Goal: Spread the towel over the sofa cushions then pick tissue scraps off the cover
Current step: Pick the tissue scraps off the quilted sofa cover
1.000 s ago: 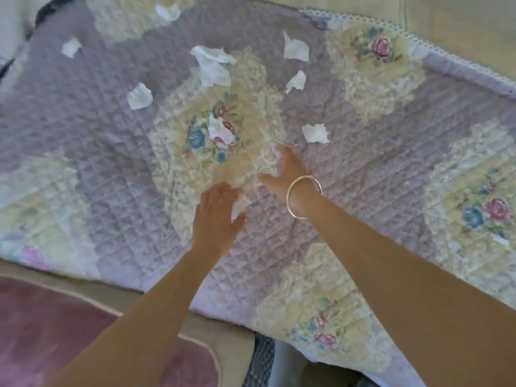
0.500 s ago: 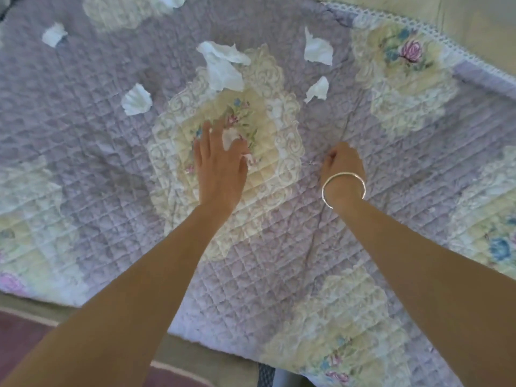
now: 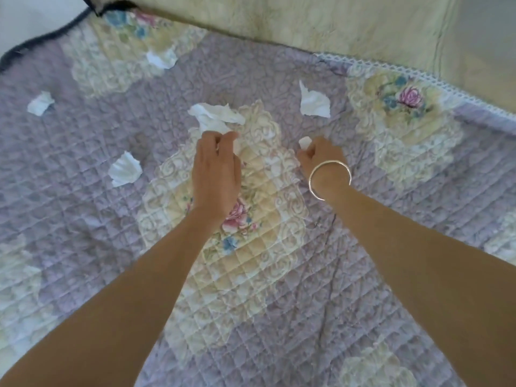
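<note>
Left hand (image 3: 216, 169): palm down, fingers curled tight, clamped on a white wad (image 3: 236, 143) of tissue that shows between thumb and fingers. Fingertips touch the near edge of the big scrap (image 3: 215, 117), a crumpled, thin, ragged-edged sheet lying just beyond the hand.

Right hand (image 3: 321, 156): beside the left, apart from it, knuckles up. Thumb and fingers pinch a small scrap (image 3: 305, 141), a soft white lump that pokes out past the fingertips. A bangle (image 3: 329, 177), a thin open hoop of shiny metal, sits on the wrist.

Under both hands: the cover (image 3: 363, 275), lilac cloth quilted in small diamonds, spread flat. Left hand lies over a cream medallion (image 3: 251, 261) with scrollwork border and printed pink and blue flowers.

Loose scraps on the cover, all white, torn, creased:
- triangular scrap (image 3: 314, 103), beyond the right hand;
- fan-shaped scrap (image 3: 125, 169), left of the left hand;
- far-left scrap (image 3: 41, 103), well apart;
- far scrap (image 3: 162, 59), near the cover's far edge.

Lace trim (image 3: 418, 72), white zigzag, edges the cover beyond the right hand. Past it, the sofa back (image 3: 335, 20), pale cream, faintly patterned.
</note>
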Available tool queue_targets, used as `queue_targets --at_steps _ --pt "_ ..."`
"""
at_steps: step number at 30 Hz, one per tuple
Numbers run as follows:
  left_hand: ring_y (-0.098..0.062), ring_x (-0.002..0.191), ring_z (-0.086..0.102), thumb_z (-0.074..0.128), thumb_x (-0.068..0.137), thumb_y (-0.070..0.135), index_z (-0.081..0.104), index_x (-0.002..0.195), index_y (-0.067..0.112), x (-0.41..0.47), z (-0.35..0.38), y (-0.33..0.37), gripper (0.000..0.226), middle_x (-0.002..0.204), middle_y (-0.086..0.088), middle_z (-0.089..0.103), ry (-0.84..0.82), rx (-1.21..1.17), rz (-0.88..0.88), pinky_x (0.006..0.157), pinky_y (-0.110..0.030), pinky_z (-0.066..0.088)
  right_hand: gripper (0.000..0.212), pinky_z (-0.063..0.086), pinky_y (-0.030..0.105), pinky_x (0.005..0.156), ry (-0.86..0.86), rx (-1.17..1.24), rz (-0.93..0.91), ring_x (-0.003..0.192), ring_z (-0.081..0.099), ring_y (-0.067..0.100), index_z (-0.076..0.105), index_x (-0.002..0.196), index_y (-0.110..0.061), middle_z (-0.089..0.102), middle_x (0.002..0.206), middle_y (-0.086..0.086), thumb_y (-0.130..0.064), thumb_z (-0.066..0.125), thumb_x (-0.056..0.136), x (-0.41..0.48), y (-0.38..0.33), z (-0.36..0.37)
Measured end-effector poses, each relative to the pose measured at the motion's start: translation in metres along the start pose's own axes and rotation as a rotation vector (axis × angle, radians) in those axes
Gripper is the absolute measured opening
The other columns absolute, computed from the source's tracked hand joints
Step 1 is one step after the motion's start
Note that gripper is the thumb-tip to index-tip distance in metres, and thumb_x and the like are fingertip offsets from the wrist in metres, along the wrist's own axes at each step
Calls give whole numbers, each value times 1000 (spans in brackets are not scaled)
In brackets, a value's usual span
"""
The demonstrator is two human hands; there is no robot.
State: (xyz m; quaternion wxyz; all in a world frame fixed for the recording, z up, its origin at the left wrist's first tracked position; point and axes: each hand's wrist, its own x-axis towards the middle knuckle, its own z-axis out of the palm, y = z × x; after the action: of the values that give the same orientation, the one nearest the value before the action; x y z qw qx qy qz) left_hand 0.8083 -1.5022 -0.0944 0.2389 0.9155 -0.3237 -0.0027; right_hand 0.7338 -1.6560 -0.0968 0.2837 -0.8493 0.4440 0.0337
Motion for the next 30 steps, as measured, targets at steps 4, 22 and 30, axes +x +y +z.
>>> queue_targets --at_steps 4,22,30 --pt "-33 141 17 37 96 9 31 140 10 41 15 -12 45 151 -17 23 -138 195 0 115 -45 16 41 38 33 65 104 -5 53 71 48 27 33 55 -18 43 58 4 -27 46 93 24 -2 -6" --pt "-31 63 54 34 85 24 62 91 1 3 -13 -73 37 89 -21 55 240 -80 -266 52 -29 38 19 36 31 61 88 104 -266 72 53 28 57 96 0 62 77 18 -15 46 92 54 -69 14" --pt "-42 108 44 54 90 30 53 114 2 -16 -28 -126 37 118 -29 47 62 203 -613 90 -50 35 40 25 25 45 -290 -16 -519 63 42 21 30 59 -26 36 57 -8 -33 58 87 6 -160 75"
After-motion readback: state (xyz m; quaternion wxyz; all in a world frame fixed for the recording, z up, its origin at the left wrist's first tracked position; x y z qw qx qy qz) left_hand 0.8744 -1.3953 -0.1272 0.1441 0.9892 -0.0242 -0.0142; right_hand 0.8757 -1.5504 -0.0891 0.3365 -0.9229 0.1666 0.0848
